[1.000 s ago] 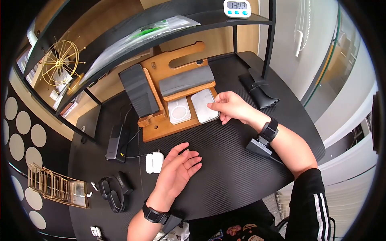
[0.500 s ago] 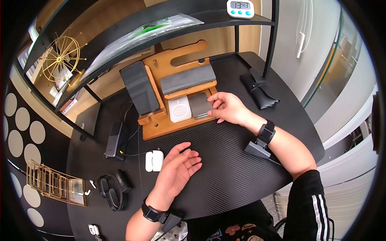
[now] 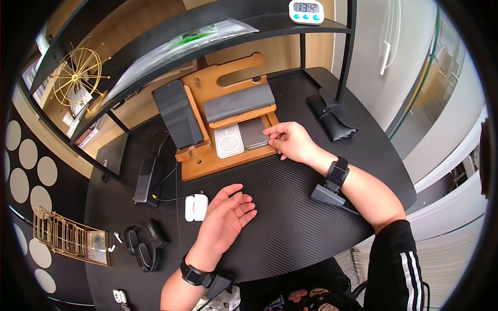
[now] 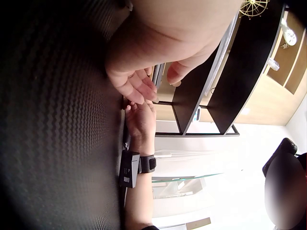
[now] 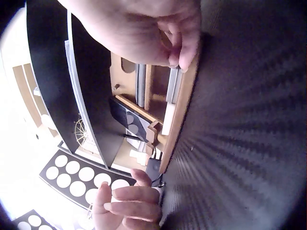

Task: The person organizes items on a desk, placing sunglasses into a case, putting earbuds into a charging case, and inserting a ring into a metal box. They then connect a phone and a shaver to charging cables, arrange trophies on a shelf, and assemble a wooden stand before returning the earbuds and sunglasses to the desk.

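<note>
A flat dark grey slab [image 3: 253, 133] lies in the base of a wooden stand [image 3: 218, 167], just right of a white pad with a ring mark [image 3: 229, 141]. My right hand [image 3: 294, 142] pinches the slab's right end between thumb and fingers; in the right wrist view, the fingertips of that hand [image 5: 163, 33] meet the end of the thin slab [image 5: 172, 84]. Palm up and fingers relaxed, my left hand [image 3: 223, 220] rests on the black table [image 3: 301, 217] and holds nothing. Beside it sits a white earbud case [image 3: 196, 207].
The stand also bears a phone [image 3: 178, 116] and a grey case [image 3: 239, 102]. A black pouch [image 3: 332, 116] lies at right. At left are a power bank [image 3: 148, 181], headphones [image 3: 142, 249] and loose earbuds [image 3: 118, 237]. A shelf [image 3: 280, 32] with a timer [image 3: 306, 12] stands behind.
The slab, pale and farther right a second ago, now looks dark and lies closer to the white pad. My right hand has moved slightly left with it. My left hand has hardly moved.
</note>
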`<state>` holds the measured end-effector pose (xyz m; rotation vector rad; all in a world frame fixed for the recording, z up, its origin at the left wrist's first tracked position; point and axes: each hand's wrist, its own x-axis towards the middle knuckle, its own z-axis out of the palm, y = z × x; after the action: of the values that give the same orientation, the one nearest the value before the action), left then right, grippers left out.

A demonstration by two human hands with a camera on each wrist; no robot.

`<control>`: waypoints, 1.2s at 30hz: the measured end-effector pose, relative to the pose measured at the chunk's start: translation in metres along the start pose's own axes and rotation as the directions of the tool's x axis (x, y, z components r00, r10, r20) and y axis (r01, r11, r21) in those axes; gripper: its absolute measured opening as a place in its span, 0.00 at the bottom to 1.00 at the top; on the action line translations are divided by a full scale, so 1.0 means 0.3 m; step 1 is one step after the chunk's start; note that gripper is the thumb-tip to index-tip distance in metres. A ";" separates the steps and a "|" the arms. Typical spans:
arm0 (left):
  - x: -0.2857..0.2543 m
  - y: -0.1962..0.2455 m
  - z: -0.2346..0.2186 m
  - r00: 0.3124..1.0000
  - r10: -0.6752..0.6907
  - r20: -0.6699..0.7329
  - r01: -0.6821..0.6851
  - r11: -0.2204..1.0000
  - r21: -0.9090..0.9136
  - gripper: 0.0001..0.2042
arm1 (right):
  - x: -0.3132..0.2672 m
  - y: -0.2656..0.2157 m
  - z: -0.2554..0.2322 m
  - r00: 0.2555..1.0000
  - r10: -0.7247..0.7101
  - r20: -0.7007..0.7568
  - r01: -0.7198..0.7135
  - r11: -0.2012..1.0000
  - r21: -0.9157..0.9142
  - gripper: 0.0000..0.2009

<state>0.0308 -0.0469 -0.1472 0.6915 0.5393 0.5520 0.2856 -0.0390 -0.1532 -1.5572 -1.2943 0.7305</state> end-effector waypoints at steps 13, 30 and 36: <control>0.000 0.008 0.000 1.000 -0.018 0.018 0.018 1.000 -0.011 0.10 | -0.004 0.017 0.031 0.990 -0.103 -0.092 0.096 0.992 -0.081 0.05; 0.029 -0.020 -0.014 0.991 -0.036 0.129 0.015 0.987 0.159 0.11 | -0.102 -0.101 0.066 0.770 0.018 0.638 0.053 0.994 -0.092 0.13; -0.004 -0.008 0.016 0.985 -0.117 0.128 0.062 0.927 0.369 0.08 | -0.096 -0.103 0.069 0.802 0.132 0.582 -0.056 0.988 -0.146 0.10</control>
<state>0.0335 -0.0514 -0.1457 1.0477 0.5366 0.3112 0.2478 -0.0609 -0.1359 -1.5551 -1.7465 1.2973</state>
